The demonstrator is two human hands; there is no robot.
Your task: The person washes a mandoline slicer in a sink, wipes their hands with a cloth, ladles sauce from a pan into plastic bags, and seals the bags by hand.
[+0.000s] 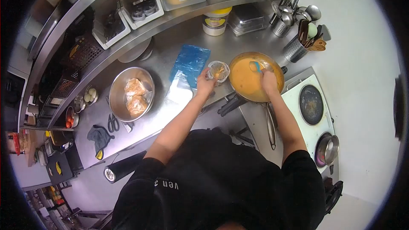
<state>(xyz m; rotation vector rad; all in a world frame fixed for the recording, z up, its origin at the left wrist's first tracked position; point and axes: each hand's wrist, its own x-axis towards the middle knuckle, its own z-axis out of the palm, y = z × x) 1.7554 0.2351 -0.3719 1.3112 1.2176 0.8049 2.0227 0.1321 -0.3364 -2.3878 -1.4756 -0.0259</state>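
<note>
My left hand grips the near left side of a small clear cup that looks lined with plastic film. A bit of orange food shows inside it. Over the wide pan of orange sauce, my right hand is closed around a spoon-like utensil with a blue part; its full shape is partly hidden by the fingers. The cup is held just left of the pan's rim. Behind my left hand, a blue plastic bag lies flat on the steel counter.
A steel bowl with bagged orange food stands left. The pan's long handle points toward me. To the right is a hob with dark plates and a small pot. Utensil holders stand at the back right, beneath a shelf.
</note>
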